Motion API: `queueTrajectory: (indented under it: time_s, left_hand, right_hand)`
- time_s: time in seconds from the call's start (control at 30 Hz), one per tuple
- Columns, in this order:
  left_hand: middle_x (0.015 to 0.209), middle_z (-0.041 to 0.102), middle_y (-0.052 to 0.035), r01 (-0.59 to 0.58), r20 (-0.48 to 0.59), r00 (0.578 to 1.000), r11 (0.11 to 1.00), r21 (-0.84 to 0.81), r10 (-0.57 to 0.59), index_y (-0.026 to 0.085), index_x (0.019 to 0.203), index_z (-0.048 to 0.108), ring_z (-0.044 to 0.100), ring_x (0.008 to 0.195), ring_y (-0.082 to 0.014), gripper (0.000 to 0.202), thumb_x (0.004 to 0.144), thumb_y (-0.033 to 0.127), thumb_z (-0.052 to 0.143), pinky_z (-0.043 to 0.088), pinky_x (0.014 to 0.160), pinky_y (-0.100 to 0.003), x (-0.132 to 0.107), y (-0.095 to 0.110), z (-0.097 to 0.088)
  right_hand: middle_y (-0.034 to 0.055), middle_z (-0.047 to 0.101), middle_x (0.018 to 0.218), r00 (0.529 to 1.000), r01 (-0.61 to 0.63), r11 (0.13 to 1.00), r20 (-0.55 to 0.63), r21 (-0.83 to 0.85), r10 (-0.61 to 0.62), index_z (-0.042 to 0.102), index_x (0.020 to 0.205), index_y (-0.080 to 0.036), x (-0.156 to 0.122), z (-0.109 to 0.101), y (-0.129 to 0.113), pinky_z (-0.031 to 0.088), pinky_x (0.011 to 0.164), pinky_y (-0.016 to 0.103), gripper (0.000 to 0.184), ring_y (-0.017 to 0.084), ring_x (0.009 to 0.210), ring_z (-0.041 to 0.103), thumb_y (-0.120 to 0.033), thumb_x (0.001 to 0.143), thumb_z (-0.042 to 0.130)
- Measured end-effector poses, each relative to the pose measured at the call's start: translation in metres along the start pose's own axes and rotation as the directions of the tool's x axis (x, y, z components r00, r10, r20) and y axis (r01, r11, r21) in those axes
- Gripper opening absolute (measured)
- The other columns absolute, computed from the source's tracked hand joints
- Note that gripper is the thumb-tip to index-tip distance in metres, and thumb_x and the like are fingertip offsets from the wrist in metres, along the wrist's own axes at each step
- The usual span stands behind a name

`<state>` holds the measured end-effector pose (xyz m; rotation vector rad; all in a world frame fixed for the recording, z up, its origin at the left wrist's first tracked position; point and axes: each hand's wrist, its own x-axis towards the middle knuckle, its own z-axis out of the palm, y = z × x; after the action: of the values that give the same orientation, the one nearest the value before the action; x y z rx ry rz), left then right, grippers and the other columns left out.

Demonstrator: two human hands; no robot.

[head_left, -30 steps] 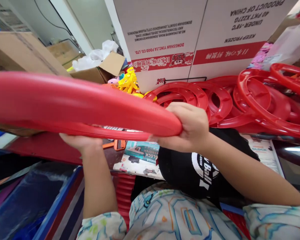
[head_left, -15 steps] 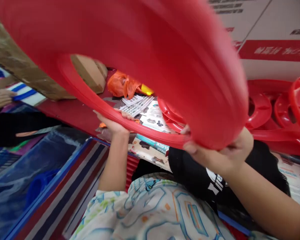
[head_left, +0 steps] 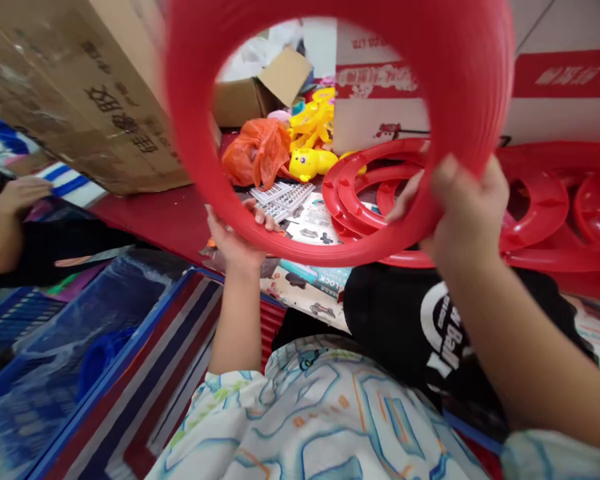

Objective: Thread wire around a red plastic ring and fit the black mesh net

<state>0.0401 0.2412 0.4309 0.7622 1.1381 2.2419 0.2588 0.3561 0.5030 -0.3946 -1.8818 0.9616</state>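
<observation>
A large red plastic ring [head_left: 467, 87] is held up in front of me, tilted, its upper edge cut off by the frame and slightly blurred. My left hand [head_left: 237, 243] grips its lower left rim, fingertips showing inside the opening. On the right rim, my right hand [head_left: 473, 217] is closed around it, with fingers reaching into the opening. Beyond it, red plastic ring parts [head_left: 347, 187] lie on the table, and more red ring-shaped parts [head_left: 540, 207] sit to the right. Grey-and-white printed sheets [head_left: 283, 200] show through the hole.
An orange plastic bag [head_left: 260, 150] and yellow animal-shaped toy pieces [head_left: 310, 163] lie behind. Cardboard boxes [head_left: 115, 120] stand at left and back. Blue baskets [head_left: 115, 300] are at lower left, near another person's hand [head_left: 23, 193]. Black cloth [head_left: 390, 307] lies before me.
The ring has turned from a slanted edge-on view to face me more openly, and its right side has risen with my right hand. Both hands keep hold of it.
</observation>
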Motion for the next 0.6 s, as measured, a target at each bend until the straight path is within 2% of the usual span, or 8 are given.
queueTrajectory:
  time_s: [0.07,0.1,0.2,0.3,0.4,0.47,0.53,0.6]
  left_hand:
    - [0.058,0.046,0.0044,0.059,0.074,0.996,0.991,-0.123,-0.050,0.020,0.083,0.059,0.050,0.049,-0.0111,0.061,0.082,0.077,0.038,0.047,0.053,-0.028,-0.009,0.010,0.013]
    - [0.056,0.045,0.0052,0.080,0.110,0.992,0.971,-0.226,-0.056,0.020,0.083,0.059,0.048,0.047,-0.0103,0.057,0.082,0.074,0.045,0.047,0.052,-0.027,-0.013,0.012,0.019]
    - [0.056,0.043,0.0053,0.189,0.230,0.968,0.890,-0.415,-0.098,0.019,0.070,0.053,0.045,0.047,-0.0089,0.053,0.073,0.071,0.062,0.044,0.048,-0.024,-0.021,0.005,0.028]
    - [0.057,0.040,0.0041,0.294,0.319,0.933,0.862,-0.412,-0.166,0.018,0.058,0.041,0.044,0.049,-0.0088,0.058,0.065,0.070,0.068,0.041,0.045,-0.021,-0.029,-0.007,0.030]
    - [0.053,0.032,0.0056,0.311,0.355,0.921,0.853,-0.419,-0.161,0.019,0.055,0.036,0.036,0.046,-0.0070,0.063,0.064,0.074,0.066,0.038,0.043,-0.020,-0.035,-0.014,0.032]
    - [0.052,0.030,0.0059,0.323,0.354,0.919,0.849,-0.419,-0.175,0.019,0.054,0.036,0.033,0.045,-0.0068,0.064,0.066,0.076,0.063,0.035,0.042,-0.019,-0.037,-0.014,0.033]
    - [0.051,0.029,0.0056,0.326,0.326,0.925,0.846,-0.421,-0.194,0.019,0.054,0.037,0.030,0.044,-0.0072,0.065,0.071,0.078,0.056,0.033,0.040,-0.020,-0.039,-0.013,0.034]
    - [0.051,0.029,0.0050,0.313,0.291,0.936,0.847,-0.429,-0.199,0.019,0.053,0.038,0.030,0.044,-0.0078,0.067,0.073,0.081,0.049,0.033,0.040,-0.020,-0.042,-0.010,0.037]
  right_hand:
    - [-0.0027,0.052,0.061,0.968,-0.199,0.972,-0.130,0.124,0.215,0.043,0.078,-0.028,0.014,-0.013,0.016,0.049,0.045,0.036,0.040,0.015,0.045,0.050,-0.067,0.083,0.051]
    - [-0.0041,0.051,0.060,0.948,-0.231,0.958,-0.182,0.169,0.261,0.040,0.078,-0.027,0.016,-0.018,0.019,0.047,0.044,0.034,0.039,0.014,0.043,0.049,-0.064,0.083,0.050]
    - [-0.0052,0.054,0.064,0.932,-0.241,0.951,-0.227,0.195,0.283,0.046,0.089,-0.027,0.006,-0.028,0.007,0.049,0.050,0.033,0.029,0.014,0.048,0.052,-0.054,0.083,0.055]
    - [-0.0032,0.058,0.071,0.930,-0.261,0.956,-0.233,0.135,0.286,0.049,0.091,-0.028,-0.009,-0.032,-0.011,0.052,0.055,0.033,0.022,0.015,0.055,0.055,-0.049,0.084,0.055]
    - [-0.0031,0.057,0.069,0.921,-0.300,0.953,-0.251,0.034,0.299,0.043,0.084,-0.027,-0.017,-0.037,-0.009,0.052,0.055,0.033,0.027,0.016,0.055,0.055,-0.053,0.086,0.050]
    - [0.0004,0.060,0.076,0.921,-0.294,0.953,-0.288,-0.072,0.262,0.043,0.087,-0.026,-0.021,-0.042,-0.002,0.055,0.063,0.036,0.030,0.018,0.065,0.060,-0.056,0.089,0.046]
    - [0.0108,0.061,0.109,0.917,-0.241,0.949,-0.367,-0.203,0.154,0.046,0.102,-0.024,-0.027,-0.044,0.000,0.053,0.084,0.041,0.035,0.024,0.099,0.061,-0.055,0.086,0.055]
    - [0.0177,0.044,0.137,0.926,-0.130,0.899,-0.375,-0.418,-0.041,0.047,0.118,-0.020,-0.037,-0.039,-0.007,0.041,0.102,0.045,0.055,0.031,0.130,0.041,-0.050,0.078,0.070]
